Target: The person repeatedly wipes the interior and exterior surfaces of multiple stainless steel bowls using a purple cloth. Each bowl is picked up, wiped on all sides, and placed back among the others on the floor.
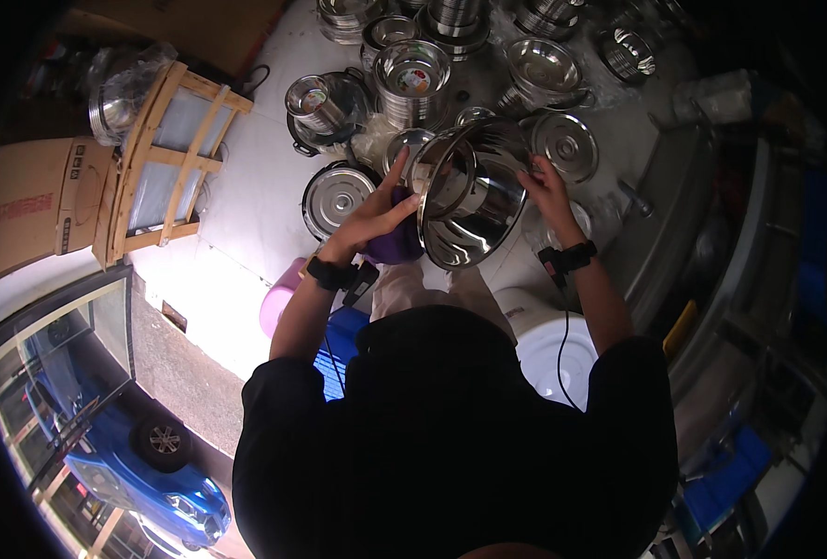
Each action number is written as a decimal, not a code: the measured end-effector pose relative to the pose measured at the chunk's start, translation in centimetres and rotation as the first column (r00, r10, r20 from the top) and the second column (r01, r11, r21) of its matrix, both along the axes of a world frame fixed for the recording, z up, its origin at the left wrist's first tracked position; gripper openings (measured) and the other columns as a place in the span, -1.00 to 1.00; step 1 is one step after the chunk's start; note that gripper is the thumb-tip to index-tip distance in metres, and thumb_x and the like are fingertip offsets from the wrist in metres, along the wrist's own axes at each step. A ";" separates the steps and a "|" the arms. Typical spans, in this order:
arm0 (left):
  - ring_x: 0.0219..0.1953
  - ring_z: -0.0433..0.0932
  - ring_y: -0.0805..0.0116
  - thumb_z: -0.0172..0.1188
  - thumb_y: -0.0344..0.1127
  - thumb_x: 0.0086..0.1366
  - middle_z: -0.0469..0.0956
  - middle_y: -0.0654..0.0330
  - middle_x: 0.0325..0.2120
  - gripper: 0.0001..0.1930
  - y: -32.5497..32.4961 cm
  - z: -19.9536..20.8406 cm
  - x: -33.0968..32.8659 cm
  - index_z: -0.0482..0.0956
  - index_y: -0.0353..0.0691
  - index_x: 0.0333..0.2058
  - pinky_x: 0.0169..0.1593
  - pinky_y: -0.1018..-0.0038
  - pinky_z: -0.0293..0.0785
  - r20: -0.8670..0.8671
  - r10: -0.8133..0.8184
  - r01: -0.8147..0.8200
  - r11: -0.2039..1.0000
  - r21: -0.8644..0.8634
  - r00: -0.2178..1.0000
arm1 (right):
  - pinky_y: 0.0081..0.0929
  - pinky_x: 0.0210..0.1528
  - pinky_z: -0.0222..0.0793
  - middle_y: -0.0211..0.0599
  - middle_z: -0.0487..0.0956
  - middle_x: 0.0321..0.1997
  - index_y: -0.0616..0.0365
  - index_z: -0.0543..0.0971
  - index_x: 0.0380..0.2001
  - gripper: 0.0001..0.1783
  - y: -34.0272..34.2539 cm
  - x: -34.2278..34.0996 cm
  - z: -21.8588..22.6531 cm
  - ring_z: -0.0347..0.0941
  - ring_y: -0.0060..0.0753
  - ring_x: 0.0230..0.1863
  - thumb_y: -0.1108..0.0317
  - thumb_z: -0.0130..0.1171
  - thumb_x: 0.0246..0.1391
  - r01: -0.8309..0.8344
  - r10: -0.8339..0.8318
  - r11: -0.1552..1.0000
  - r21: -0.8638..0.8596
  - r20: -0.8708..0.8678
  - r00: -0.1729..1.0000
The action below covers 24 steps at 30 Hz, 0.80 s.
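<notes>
A large, shiny steel basin [491, 226] is tilted on its side in front of my body, its mouth turned partly toward me. My left hand [376, 216] grips it by the left side, thumb near the rim and index finger pointing up. Bunched under that palm is something dark purple [396, 240] that looks like cloth. On the basin's right edge, the bent fingers of my right hand [548, 186] close over the metal. Both wrists wear black bands with cables. A round steel lid [341, 200] lies on the floor beyond my left hand.
Stacks of steel bowls [411, 84] and pots crowd the floor ahead, some in plastic wrap. Another lid [565, 147] lies at the right. A white bucket [558, 359] stands by my right leg. A wooden crate [173, 154] and a cardboard box [45, 205] are at the left.
</notes>
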State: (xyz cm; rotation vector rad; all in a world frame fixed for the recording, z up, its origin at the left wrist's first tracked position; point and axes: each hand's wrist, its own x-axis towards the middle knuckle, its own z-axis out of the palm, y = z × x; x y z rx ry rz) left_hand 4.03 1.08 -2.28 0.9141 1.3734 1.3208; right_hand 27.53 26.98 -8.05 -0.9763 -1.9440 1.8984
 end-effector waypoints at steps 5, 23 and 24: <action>0.43 0.01 0.21 0.16 -0.03 0.34 0.06 -0.01 0.38 -0.15 -0.4 2.3 0.0 -0.11 -0.19 0.41 0.40 0.42 -0.08 -0.087 -0.087 0.088 0.996 0.005 0.992 | -0.69 -0.28 0.33 -0.46 0.55 -0.25 0.11 0.35 0.07 -0.63 -1.1 1.0 1.6 0.44 -0.66 -0.24 0.39 0.16 0.23 -0.102 0.109 0.990 -0.097 0.073 0.991; 0.12 0.43 0.33 -0.22 0.17 0.48 0.51 0.06 0.03 -0.36 0.8 6.3 0.0 0.42 -0.33 0.13 0.24 0.47 0.22 -0.045 -0.253 0.236 0.943 -0.234 0.967 | -0.61 -0.39 0.42 -0.39 0.57 -0.18 0.05 0.28 0.22 -0.45 -4.0 1.3 3.1 0.48 -0.66 -0.25 0.24 0.19 0.23 -0.454 0.449 0.888 -0.064 0.325 0.832; 0.03 0.47 0.34 -0.25 0.19 0.47 0.54 0.08 -0.07 -0.38 1.2 6.6 -0.3 0.46 -0.32 0.00 0.21 0.48 0.25 -0.031 -0.307 0.288 0.919 -0.271 0.951 | -0.59 -0.36 0.45 -0.37 0.56 -0.14 0.04 0.22 0.26 -0.41 -4.1 1.5 2.5 0.49 -0.62 -0.23 0.26 0.18 0.23 -0.438 0.461 0.887 -0.146 0.229 0.857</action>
